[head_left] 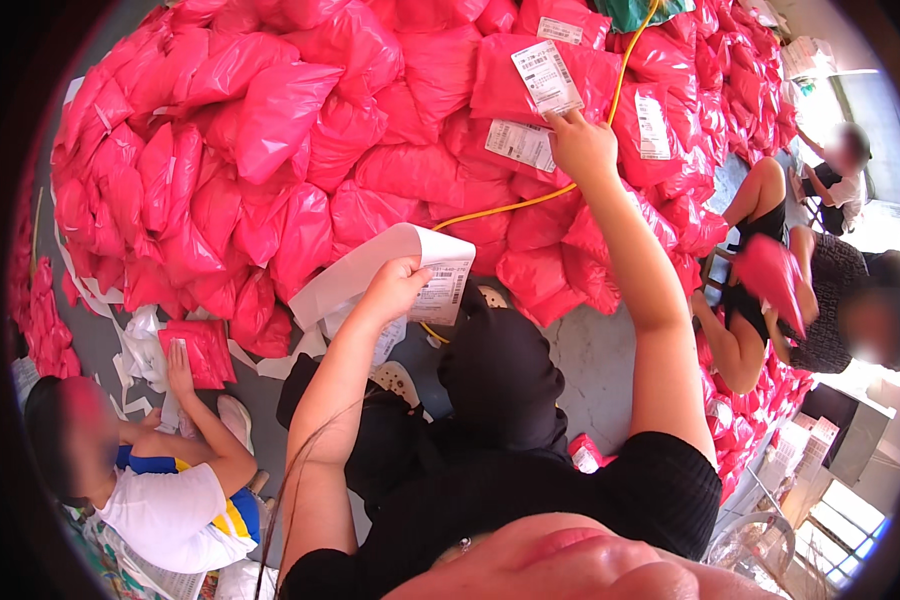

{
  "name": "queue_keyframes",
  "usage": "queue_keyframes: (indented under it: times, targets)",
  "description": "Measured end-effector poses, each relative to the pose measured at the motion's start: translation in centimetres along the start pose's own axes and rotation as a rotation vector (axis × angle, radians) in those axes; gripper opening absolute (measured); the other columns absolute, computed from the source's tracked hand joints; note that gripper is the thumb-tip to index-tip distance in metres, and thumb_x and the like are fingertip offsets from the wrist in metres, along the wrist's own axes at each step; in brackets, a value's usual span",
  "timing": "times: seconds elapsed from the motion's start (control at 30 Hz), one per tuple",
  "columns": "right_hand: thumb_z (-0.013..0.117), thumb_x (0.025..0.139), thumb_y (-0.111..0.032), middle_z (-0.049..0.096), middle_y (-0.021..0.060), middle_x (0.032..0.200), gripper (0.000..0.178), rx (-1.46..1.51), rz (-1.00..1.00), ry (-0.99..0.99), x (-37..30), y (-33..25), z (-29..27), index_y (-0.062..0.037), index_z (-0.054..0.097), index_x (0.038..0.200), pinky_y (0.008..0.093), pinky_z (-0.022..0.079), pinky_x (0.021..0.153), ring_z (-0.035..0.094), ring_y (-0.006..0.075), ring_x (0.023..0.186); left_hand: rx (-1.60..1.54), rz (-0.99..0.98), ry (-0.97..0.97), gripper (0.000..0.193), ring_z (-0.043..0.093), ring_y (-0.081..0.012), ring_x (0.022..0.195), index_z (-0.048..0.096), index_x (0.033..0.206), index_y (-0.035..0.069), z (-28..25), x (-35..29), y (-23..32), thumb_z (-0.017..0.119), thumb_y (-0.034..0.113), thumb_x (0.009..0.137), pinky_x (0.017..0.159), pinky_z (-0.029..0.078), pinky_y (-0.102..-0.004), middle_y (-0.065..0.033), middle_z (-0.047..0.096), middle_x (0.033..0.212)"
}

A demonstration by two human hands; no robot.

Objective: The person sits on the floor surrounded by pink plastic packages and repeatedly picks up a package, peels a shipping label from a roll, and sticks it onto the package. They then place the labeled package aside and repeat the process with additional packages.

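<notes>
My left hand [402, 287] is closed on a strip of labels [360, 262], pinching it beside a printed label; the white strip curls away to the left. My right hand [582, 146] reaches far forward, fingers stretched down onto the lower end of a white shipping label [547, 78]. That label lies on a pink plastic parcel [490, 75] on top of the pile. Just below it, a second label [520, 144] sits on another pink parcel. To the right of my right hand, a labelled parcel [653, 125] leans in the heap.
A large heap of pink parcels [370, 120] fills the far side. A yellow cord [530, 203] runs across it. At the left, a person [175, 490] presses a hand on a pink parcel [206, 350]. At the right, a seated person [820, 280] holds a pink parcel; another person sits behind.
</notes>
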State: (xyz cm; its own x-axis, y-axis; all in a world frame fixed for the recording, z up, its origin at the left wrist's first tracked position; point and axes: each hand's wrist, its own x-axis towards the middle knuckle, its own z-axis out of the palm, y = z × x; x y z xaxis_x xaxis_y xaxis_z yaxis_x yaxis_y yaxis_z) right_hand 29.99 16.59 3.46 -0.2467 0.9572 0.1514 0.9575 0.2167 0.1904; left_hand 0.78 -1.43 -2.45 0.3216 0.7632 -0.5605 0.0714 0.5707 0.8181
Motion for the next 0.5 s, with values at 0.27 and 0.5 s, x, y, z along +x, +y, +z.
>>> queue_keyframes:
  times: [0.27,0.5]
  targets:
    - [0.058,0.082,-0.040,0.061,0.0049,0.114,0.032,0.093,-0.165,0.451,5.5,-0.7,1.0,-0.0200,0.065,0.106,0.0420,0.040,0.095,0.054,0.0229,0.112,0.120,-0.008,-0.005,0.023,0.060,-0.0138,0.085,0.062,0.106,-0.004,-1.1,0.9,-1.3,0.052,0.008,0.090,0.079,0.047,-0.0294,-0.0075,0.066,0.093]
    - [0.044,0.086,-0.057,0.040,0.0025,0.143,0.051,-0.010,-0.169,0.298,12.0,-1.4,5.6,-0.0361,0.045,0.133,0.0501,0.013,0.113,0.030,0.0228,0.135,0.072,-0.015,-0.073,0.025,0.060,-0.0137,0.092,0.061,0.110,-0.004,-0.1,-0.4,1.3,0.050,0.008,0.091,0.084,0.046,-0.0284,-0.0073,0.066,0.101]
